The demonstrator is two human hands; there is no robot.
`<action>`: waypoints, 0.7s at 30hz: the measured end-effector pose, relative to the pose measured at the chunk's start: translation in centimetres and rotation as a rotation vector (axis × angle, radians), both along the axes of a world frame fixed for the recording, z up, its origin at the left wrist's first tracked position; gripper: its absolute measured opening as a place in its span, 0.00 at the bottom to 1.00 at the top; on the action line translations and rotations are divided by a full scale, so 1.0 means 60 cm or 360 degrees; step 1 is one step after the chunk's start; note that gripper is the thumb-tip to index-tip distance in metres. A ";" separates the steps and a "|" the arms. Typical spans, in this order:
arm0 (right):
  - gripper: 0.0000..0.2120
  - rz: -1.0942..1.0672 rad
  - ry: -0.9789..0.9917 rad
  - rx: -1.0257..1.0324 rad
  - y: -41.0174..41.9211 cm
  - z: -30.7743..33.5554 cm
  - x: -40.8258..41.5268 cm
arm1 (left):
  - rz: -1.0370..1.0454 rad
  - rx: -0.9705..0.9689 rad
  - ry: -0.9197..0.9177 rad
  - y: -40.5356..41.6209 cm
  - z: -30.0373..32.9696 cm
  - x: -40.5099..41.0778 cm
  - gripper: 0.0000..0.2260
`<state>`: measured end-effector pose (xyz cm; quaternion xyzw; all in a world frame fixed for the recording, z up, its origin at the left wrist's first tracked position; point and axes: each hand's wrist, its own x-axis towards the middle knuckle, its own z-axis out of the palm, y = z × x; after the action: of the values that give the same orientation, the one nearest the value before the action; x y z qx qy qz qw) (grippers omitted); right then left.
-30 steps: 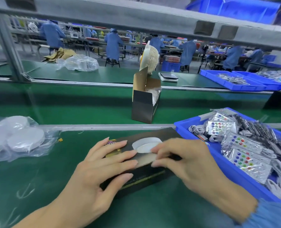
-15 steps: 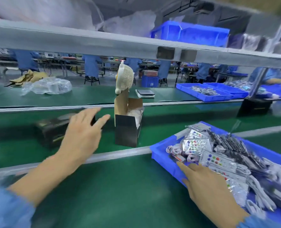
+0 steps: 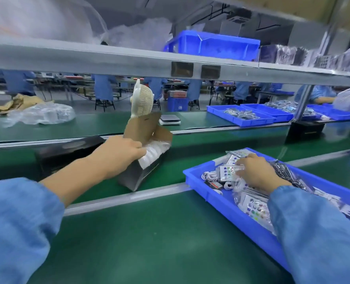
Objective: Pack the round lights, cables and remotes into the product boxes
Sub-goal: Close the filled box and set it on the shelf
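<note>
Now your left hand (image 3: pixel 125 152) has moved from mid-air to the open product box (image 3: pixel 143 173) at centre frame on the conveyor, fingers curled over its near top edge and gripping it; the box tilts toward you. Your right hand (image 3: pixel 256 171) has gone deeper into the blue bin (image 3: pixel 194 177) at right, resting on the bagged remotes (image 3: pixel 229 171); grip cannot be told, fingertips hidden. The closed black box (image 3: pixel 67 152) left your worktop and lies on the belt, centre left. Judgement: one box done, next cycle started. Open box: black sides, brown flaps up, white plastic-wrapped lights (image 3: pixel 155 152) showing inside; white cables (image 3: pixel 209 176) coil beside the remotes.
</note>
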<state>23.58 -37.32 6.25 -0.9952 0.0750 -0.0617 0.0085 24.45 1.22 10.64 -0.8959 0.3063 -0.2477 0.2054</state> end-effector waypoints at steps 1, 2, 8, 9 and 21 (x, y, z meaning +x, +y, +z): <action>0.17 0.0055 0.0004 0.0040 -0.008 0.002 0.006 | -0.0132 -0.0112 -0.0057 0.024 0.005 -0.019 0.16; 0.16 0.0122 -0.0023 0.0034 -0.011 0.006 0.011 | -0.0230 -0.0243 -0.0065 0.048 0.012 -0.045 0.19; 0.09 0.0402 -0.0041 -0.0170 0.009 0.028 -0.005 | -0.0252 -0.0374 -0.0037 0.169 -0.026 -0.225 0.12; 0.11 0.0422 -0.0012 -0.0176 0.012 0.031 -0.010 | -0.0169 -0.0359 -0.0066 0.184 -0.037 -0.252 0.12; 0.09 0.1528 -0.1162 0.0327 0.275 0.141 -0.162 | 0.0445 -0.0518 0.0180 0.029 -0.100 -0.323 0.24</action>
<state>13.86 -20.84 14.74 -0.8265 -0.3840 -0.3806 0.1566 5.04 2.97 4.62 -0.9635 0.1460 -0.2122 0.0728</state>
